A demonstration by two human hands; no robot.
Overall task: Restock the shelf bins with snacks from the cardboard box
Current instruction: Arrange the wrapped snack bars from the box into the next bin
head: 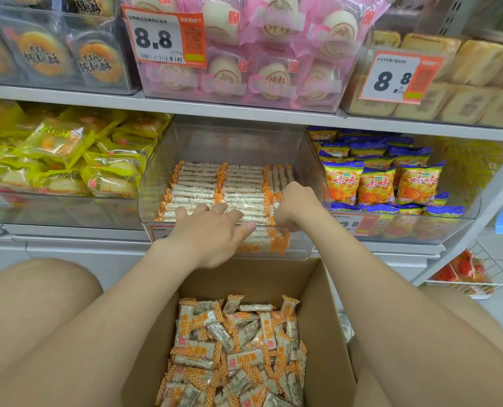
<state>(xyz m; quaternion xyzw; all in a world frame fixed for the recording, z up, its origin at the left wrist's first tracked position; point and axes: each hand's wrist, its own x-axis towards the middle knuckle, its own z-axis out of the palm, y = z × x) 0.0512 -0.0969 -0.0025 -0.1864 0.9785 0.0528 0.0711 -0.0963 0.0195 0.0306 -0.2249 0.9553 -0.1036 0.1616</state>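
Observation:
A clear plastic bin [156, 183] on the lower shelf holds neat rows of orange-and-white snack bars [203, 180]. My left hand [209, 233] lies flat over the front rows with fingers spread. My right hand [295, 205] reaches into the bin's right side, fingers curled down among the bars; what it grips is hidden. Below, an open cardboard box [323, 327] sits between my knees, filled with loose snack bars [235, 348] of the same kind.
Yellow pastry packs [62, 160] fill the bin to the left, blue-and-orange chip bags [379, 180] the bin to the right. Pink bun packs [262, 51] and price tags [162, 39] sit on the shelf above. A wire basket [476, 274] stands low right.

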